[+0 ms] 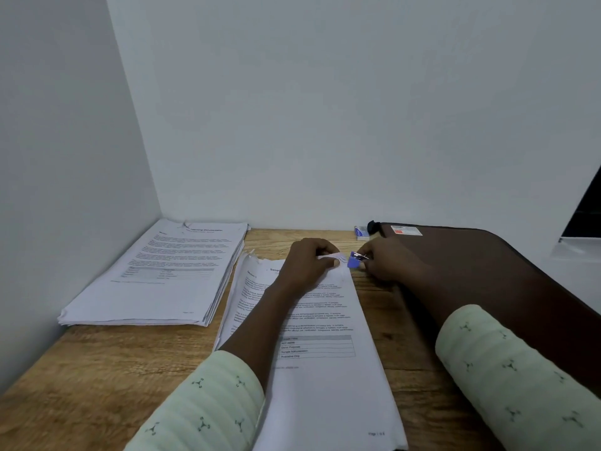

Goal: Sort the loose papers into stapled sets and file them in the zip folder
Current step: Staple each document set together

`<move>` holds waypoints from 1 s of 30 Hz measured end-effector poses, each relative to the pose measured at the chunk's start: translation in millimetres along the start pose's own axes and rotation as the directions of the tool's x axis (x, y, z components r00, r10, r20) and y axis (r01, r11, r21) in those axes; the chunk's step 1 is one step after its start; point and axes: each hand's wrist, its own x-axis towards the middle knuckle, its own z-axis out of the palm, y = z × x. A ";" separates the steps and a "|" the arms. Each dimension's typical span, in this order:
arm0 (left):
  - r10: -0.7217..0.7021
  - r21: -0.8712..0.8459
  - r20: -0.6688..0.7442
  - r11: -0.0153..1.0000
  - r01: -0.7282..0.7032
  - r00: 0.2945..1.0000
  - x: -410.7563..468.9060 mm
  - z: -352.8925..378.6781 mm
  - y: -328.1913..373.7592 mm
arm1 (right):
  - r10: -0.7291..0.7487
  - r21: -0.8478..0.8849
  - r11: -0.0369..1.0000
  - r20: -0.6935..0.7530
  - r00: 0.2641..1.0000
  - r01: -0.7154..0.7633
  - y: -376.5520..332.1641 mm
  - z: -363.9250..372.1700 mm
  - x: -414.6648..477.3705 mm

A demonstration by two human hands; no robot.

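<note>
A set of printed papers (325,379) lies lengthwise on the wooden desk (97,369) in front of me. My left hand (309,262) pinches the far right corner of that set, the corner slightly lifted. My right hand (387,262) grips a small blue stapler (354,260) right at that corner. A thick stack of papers (156,278) lies at the left by the wall. The dark brown zip folder (481,271) lies flat on the right, partly under my right forearm.
A small blue and white staple box (361,232) sits against the back wall beside the folder's corner. White walls close the desk at the back and left. A dark object (585,216) shows at the right edge.
</note>
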 end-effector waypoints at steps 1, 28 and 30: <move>-0.003 0.002 -0.018 1.000 0.003 1.000 0.8 -1.1 0.3 | -0.001 0.011 1.000 0.000 1.000 0.001 0.9 -2.7 -0.6; 0.084 0.012 -0.414 0.996 -0.086 0.907 -22.2 -93.3 23.9 | 0.144 0.523 0.846 -0.040 0.989 -0.102 -20.9 -24.8 -56.2; 0.048 0.063 -0.445 0.998 -0.022 0.894 -33.3 -122.5 12.7 | 0.205 0.576 0.810 -0.097 0.974 -0.113 -22.2 -32.4 -54.6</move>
